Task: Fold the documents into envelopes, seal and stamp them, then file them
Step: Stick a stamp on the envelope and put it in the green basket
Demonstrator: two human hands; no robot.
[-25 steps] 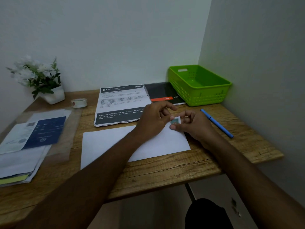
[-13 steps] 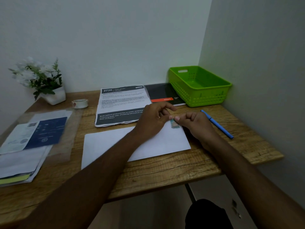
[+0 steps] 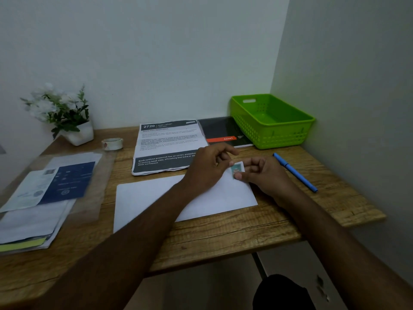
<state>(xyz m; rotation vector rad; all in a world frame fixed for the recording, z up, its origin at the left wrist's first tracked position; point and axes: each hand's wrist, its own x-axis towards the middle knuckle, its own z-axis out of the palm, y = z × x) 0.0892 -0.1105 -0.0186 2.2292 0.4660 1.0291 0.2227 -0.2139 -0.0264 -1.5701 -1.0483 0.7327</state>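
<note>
Stamp [image 3: 237, 170] hangs over the far right corner of the white envelope [image 3: 156, 198], which lies flat on the bench [image 3: 223, 238]. My right hand [image 3: 266, 175] pinches it, thumb on its near edge. The left hand [image 3: 205, 168] has its fingers curled at the stamp's left edge, but I cannot tell whether they grip or only steady it. I judge it featherlight, limp and tacky, best held by its bare edges. The thin envelope may slide, so I'd press straight down. A pen [image 3: 295, 172] lies just to the right, near the bench edge. The green basket [image 3: 279, 137] stands behind.
</note>
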